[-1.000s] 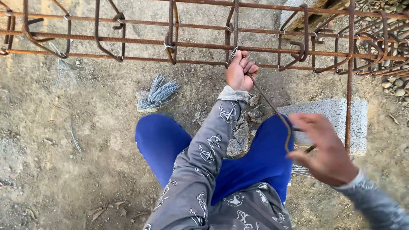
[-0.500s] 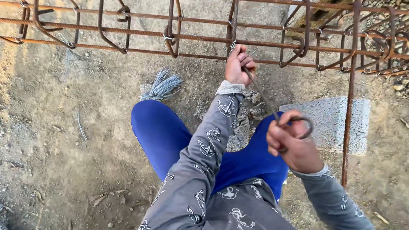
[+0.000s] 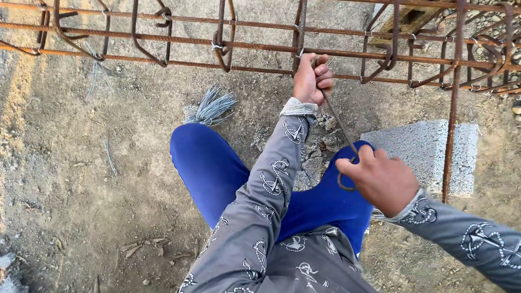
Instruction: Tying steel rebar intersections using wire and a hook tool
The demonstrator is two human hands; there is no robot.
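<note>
Head view looks down on bare dirt ground (image 3: pixel 66 173), where a long cage of rusty steel bars (image 3: pixel 160 36) runs across the top of the scene, its loops tied at several crossings. Below it the person's blue trousers (image 3: pixel 212 168) and grey patterned sleeves fill the middle. A grey concrete block (image 3: pixel 418 150) lies on the dirt to the right, with one upright rusty bar (image 3: pixel 452 114) crossing in front of it. A bundle of thin grey wire (image 3: pixel 214 107) lies on the ground near the left knee. The left hand (image 3: pixel 312 78) is closed in a fist around a bar of the cage at a crossing. The right hand (image 3: pixel 382 180) is closed around the looped handle of a thin metal hook tool (image 3: pixel 339 125), whose shaft slants up to the crossing beside the left hand's fingers.
</note>
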